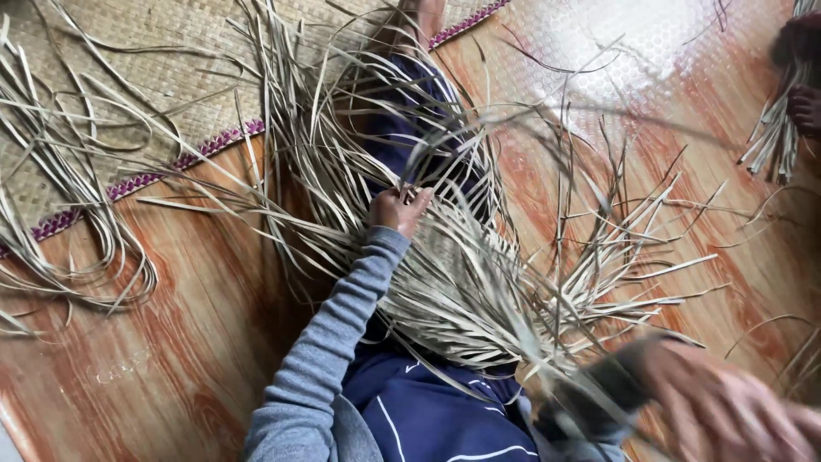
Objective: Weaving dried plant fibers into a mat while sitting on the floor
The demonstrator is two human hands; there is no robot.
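Pinching strips (445,257) with left hand (398,210), fingers closed on strand; strips fan rightward toward right hand (727,411), blurred, grip unclear; left nearer weave.

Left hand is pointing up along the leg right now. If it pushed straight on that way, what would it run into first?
Most likely the loose pale strips fanned right above the left hand, which already grips some. Beyond them lie the dark blue trouser leg and the bare foot. Depth among the strips is unclear.
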